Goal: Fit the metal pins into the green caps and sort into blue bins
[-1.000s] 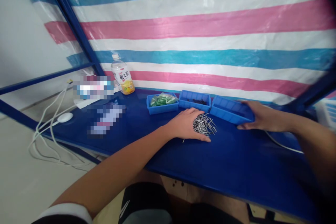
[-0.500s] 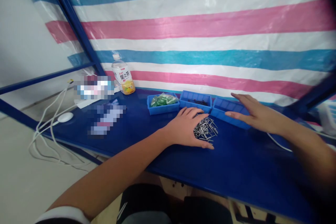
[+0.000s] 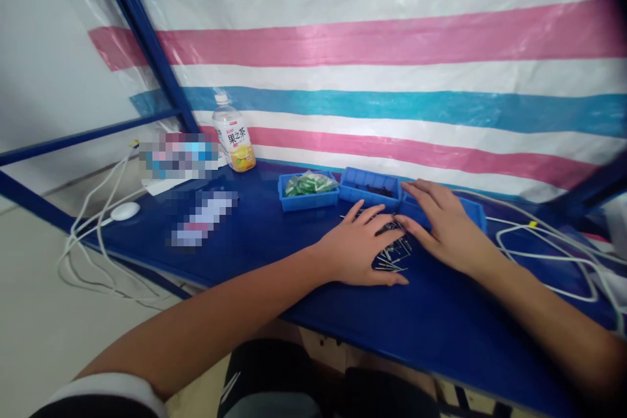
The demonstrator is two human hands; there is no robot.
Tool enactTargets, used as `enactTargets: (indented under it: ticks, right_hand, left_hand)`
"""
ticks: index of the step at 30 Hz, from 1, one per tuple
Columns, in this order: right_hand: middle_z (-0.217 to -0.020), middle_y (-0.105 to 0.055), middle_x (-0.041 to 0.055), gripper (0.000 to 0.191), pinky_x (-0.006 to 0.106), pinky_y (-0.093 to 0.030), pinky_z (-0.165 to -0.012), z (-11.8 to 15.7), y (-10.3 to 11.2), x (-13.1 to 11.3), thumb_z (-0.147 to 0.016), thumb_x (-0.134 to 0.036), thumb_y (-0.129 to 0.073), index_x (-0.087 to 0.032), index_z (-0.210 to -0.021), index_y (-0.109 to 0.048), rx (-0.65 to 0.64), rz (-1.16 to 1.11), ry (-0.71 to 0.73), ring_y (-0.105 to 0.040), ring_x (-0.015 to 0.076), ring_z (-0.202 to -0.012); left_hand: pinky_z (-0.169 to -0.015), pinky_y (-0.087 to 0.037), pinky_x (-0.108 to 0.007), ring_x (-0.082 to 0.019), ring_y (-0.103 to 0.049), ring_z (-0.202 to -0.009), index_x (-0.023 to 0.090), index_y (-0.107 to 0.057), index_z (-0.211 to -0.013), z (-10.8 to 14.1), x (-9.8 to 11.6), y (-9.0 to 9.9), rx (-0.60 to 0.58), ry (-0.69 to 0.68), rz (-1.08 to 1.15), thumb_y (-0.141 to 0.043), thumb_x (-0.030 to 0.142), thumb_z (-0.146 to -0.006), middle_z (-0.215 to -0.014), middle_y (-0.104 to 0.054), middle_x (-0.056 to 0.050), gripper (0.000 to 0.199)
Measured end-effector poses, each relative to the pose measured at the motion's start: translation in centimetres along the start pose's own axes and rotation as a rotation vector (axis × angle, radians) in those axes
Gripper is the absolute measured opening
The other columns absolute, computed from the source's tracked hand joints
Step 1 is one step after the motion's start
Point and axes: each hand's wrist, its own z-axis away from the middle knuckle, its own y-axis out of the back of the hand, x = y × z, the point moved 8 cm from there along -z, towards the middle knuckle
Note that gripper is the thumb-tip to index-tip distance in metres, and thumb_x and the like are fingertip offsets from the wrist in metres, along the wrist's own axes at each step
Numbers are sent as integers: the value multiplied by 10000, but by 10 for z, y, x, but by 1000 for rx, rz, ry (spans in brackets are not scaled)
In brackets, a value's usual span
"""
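Observation:
A loose pile of thin silvery metal pins, like rivets or nails [image 3: 398, 249], lies on the blue table. My left hand [image 3: 360, 245] rests over the pile's left side, fingers spread, covering part of it. From the right, my right hand [image 3: 445, 222] reaches over the pile's far right edge, its fingers stretched out and the fingertips close to my left fingers. Behind my right hand stands a blue bin [image 3: 475, 212], mostly hidden by it. A second blue bin [image 3: 350, 191] holding small dark pieces stands just beyond my left fingers.
To the left, a third blue bin [image 3: 289, 201] holds green packets in clear plastic. A drink bottle [image 3: 236, 137] stands at the back left, near a white mouse-like object [image 3: 125, 211]. White cables [image 3: 568, 261] lie at the right. A striped sheet [image 3: 372, 46] hangs behind.
My right hand has moved left, from above the right bin to the pile beside my left hand. My left hand stays on the pins, some of which now lie more spread out.

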Motion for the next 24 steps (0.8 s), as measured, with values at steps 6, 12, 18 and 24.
enactTargets:
  ticks: [6,12,18,24]
  right_hand:
    - [-1540,-547,171,633,636,-428,-1211,2,-3,7,-1076,-486,-489,-277,-1665,-387,-8,20,-20,-523,404,-1435]
    - [-1437,-590,170,569,644,-486,-1135,3,-4,12,-1089,-426,-445,-296,-1642,-435,-3,39,-8,-572,399,-1335]
    - [-1350,-615,158,522,639,-517,-1085,2,-15,12,-1069,-353,-456,-306,-1578,-559,-28,46,31,-596,391,-1255]
    - [-1310,-625,157,473,568,-554,-1080,-1,-17,15,-1059,-366,-483,-268,-1493,-643,9,15,48,-639,364,-1229]
  left_hand:
    - [-1393,-44,-551,-349,-265,-1650,240,-501,-1617,-4,-11,-1,-27,3,-18,-626,785,-923,-1680,-480,-124,891]
    - [-1388,-110,-522,-335,-297,-1637,296,-577,-1565,-9,-10,-3,-55,-65,35,-649,709,-950,-1679,-490,-82,744]
    - [-1337,-259,-508,-345,-460,-1523,302,-681,-1466,-13,-7,-4,-25,-118,86,-660,648,-967,-1576,-589,-103,607]
    - [-1273,-348,-479,-309,-546,-1444,241,-728,-1389,-14,-3,-6,34,-232,-4,-619,511,-1041,-1483,-648,-130,454]
